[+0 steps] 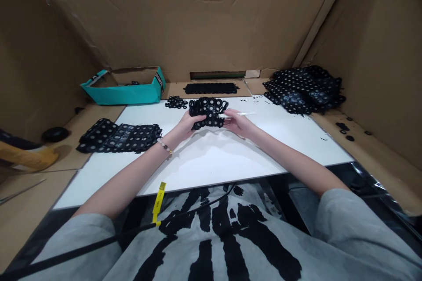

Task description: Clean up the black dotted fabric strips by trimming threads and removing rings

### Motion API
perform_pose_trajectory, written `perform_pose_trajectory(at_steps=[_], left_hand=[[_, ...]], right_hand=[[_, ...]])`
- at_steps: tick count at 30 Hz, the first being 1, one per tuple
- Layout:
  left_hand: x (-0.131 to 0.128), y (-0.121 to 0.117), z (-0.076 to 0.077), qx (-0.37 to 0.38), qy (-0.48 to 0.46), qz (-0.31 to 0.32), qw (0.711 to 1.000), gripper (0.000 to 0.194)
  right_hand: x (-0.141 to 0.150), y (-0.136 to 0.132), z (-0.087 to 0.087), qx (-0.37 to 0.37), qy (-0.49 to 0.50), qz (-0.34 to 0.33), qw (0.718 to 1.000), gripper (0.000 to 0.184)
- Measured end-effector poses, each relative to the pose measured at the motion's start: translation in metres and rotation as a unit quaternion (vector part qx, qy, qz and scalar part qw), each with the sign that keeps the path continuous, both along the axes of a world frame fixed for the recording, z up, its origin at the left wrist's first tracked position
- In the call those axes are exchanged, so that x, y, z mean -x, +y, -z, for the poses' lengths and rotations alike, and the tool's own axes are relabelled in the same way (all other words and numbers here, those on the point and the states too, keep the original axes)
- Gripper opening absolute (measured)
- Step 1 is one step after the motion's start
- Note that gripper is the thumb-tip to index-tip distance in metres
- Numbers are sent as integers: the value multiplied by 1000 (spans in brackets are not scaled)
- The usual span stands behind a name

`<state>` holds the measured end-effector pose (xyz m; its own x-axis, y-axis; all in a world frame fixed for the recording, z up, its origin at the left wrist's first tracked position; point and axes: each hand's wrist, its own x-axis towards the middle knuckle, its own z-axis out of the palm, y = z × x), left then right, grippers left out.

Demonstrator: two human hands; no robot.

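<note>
**Holding a small black piece in both hands above a white surface**

Two bare hands are meeting near the centre of the frame. They are supporting a black dotted piece (207, 106) that is made up of small rings in rows, just above the far part of the white surface (231, 153). The left hand (185, 128) is clamping the piece at its left side, its thumb pressing across the front. The right hand (240, 124) is gripping a slim white tool (244, 114), whose near end is reaching over the piece's right edge; whether the tip is touching a ring is too small to tell.

Loose black rings (176, 102) are lying just left of the piece, and a teal box (125, 95) is standing at the upper left. A folded dotted sheet (132, 138) is resting at the middle left, a dark strip (211, 88) is lying behind the hands, and a heap of dotted sheets (305, 90) is filling the upper right.

Judging from this pose, working well is depending on a steady left thumb close to the edge being handled, with the rows lying flat. The tool is calling for light, small movements, since the rings are probably flexing and catching easily under a hard push.
</note>
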<state>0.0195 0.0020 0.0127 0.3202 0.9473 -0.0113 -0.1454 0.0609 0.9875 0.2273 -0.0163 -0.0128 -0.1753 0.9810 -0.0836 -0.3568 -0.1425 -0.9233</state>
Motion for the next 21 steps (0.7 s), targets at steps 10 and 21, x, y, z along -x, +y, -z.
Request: perform_pose_trajectory(at_steps=[10, 21], left_hand=[[-3, 1, 8, -23, 42, 2, 999, 57], [-7, -3, 12, 4, 41, -24, 999, 53]], right_hand=[[0, -6, -6, -85, -95, 23, 992, 29], [4, -12, -8, -213, -262, 103, 936, 21]])
